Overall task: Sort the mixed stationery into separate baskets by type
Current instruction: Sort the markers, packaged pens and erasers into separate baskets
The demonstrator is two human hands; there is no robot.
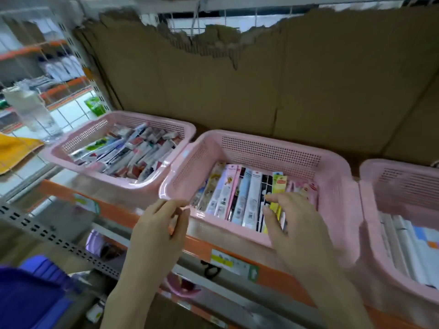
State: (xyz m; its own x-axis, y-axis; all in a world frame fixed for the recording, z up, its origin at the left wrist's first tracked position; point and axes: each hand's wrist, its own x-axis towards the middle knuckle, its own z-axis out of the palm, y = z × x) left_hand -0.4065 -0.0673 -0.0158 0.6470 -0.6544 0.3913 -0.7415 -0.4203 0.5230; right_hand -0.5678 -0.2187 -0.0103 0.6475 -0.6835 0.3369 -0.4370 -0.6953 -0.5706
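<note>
A: Where do things stand?

B: Torn brown cardboard sheet [237,86] lines the back of the orange-edged metal shelf [237,252]. On it, three pink perforated plastic baskets: the left one [71,153] holds jumbled packets, the middle one [332,198] upright flat packs, the right one [370,224] white items.

A: And the hands?

B: The left hand [159,231] touches the middle basket's near-left corner, fingers together. The right hand [292,224] rests spread fingers on the yellow pack [278,193].

A: Advice?

B: I'd steady the basket and keep packs upright while flicking through.
</note>
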